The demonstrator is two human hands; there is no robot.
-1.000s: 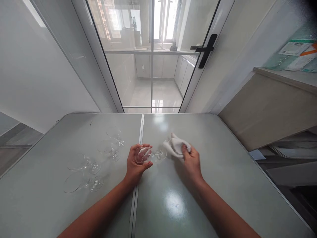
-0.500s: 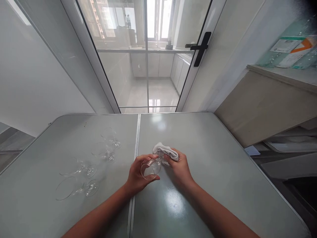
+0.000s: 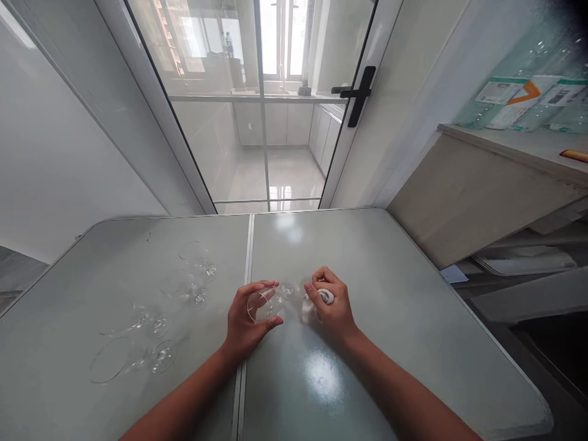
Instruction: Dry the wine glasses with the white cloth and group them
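Observation:
My left hand point(image 3: 245, 318) is wrapped round the bowl of a clear stemmed glass point(image 3: 264, 304), held on its side above the grey table point(image 3: 358, 257). The glass's foot point(image 3: 288, 290) points toward my right hand point(image 3: 331, 306). That hand is closed on a bunched white cloth point(image 3: 316, 303), which sits right beside the foot of the glass.
Several more clear stemmed glasses point(image 3: 151, 306) lie on their sides on the table's left half. A seam point(image 3: 245, 269) splits the tabletop. Behind stands a glass door with a black handle point(image 3: 356, 95). A beige counter point(image 3: 496, 184) with papers is at the right.
The cloth went up against the glass's base, then bunched smaller inside my right hand. The glass turned back to lying sideways. The view shifted slightly.

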